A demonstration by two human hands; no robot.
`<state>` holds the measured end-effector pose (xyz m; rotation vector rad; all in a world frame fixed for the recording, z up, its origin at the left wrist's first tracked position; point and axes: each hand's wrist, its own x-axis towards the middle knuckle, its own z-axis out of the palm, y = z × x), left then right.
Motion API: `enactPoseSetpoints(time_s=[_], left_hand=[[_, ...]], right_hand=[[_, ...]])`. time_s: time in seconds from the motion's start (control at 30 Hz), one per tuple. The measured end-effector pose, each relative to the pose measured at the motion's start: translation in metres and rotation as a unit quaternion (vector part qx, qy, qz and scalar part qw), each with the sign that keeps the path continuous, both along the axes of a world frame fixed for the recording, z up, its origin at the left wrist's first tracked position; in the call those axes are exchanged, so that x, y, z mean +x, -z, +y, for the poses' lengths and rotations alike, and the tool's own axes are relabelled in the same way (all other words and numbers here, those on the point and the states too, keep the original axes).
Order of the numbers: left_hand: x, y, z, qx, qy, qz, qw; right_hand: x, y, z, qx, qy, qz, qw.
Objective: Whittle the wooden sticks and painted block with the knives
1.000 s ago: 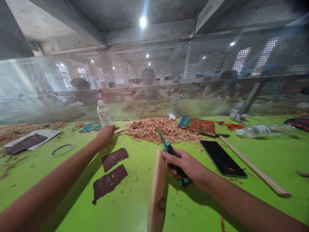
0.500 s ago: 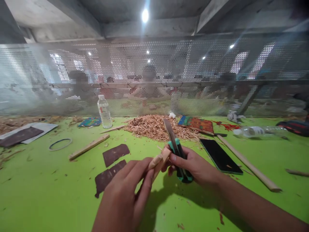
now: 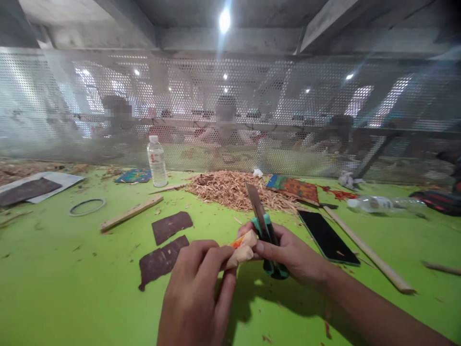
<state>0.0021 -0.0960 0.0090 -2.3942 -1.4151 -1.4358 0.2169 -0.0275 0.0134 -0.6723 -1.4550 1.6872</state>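
Pale carved wood (image 3: 240, 255) is pinched between the fingers of my left hand (image 3: 198, 283). Two blunt ends show, one with an orange patch; I cannot tell whether they belong to one piece or two. My right hand (image 3: 288, 252) is closed on a black and teal utility knife (image 3: 271, 240), its wide blade out and pointing up and away. The thumb and fingertips of that hand also touch the wood's far end. Two brown sandpaper pieces (image 3: 172, 227) lie left of my hands on the green table (image 3: 90, 293).
Behind my hands is a heap of wood shavings (image 3: 223, 190). A water bottle (image 3: 157, 163) stands to its left, near a wooden strip (image 3: 131, 214). On the right lie a phone (image 3: 328, 238), a wooden-handled tool (image 3: 370, 252) and a bottle on its side (image 3: 387, 205). A perforated screen (image 3: 194, 110) closes the back.
The wood has been turned in my fingers, so its blunt ends and an orange patch now show. My left hand has shifted slightly right. The knife stays in my right hand.
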Motion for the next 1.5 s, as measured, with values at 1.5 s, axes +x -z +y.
enactPoseSetpoints(time_s=[1.5], left_hand=[[0.006, -0.001, 0.005, -0.121, 0.05, -0.065, 0.989]], right_hand=[[-0.005, 0.009, 0.0, -0.036, 0.0, -0.008, 0.999]])
